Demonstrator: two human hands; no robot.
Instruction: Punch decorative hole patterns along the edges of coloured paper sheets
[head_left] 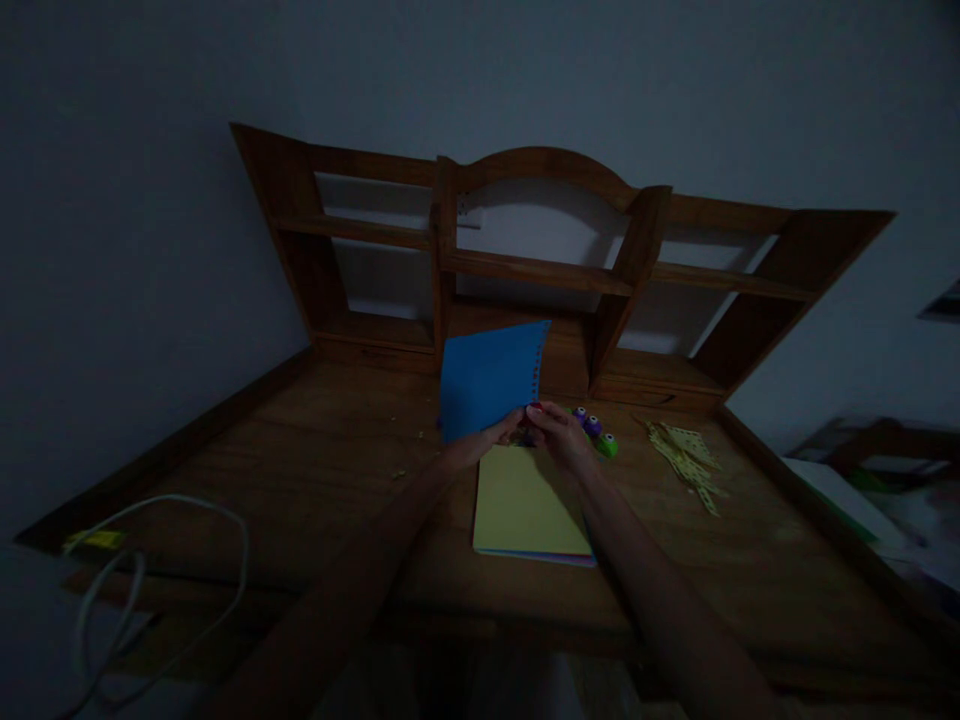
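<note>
A blue sheet of paper (486,382) stands raised over the desk, with a row of punched holes along its right edge. My left hand (508,428) is closed at the sheet's lower right corner and grips it. Against that same corner, my right hand (559,425) is closed around a small red craft punch (535,407), mostly hidden by the fingers. Below both hands lies a stack of coloured paper (529,505), yellow on top. Just right of my right hand sit small purple punches (592,426) and a green punch (608,446).
Punched yellow paper strips (686,455) lie in a heap on the right of the wooden desk (322,450). Tiny paper bits (399,474) are scattered on the left. A wooden shelf unit (536,270) rises at the back. A white cable (244,545) loops at the front left.
</note>
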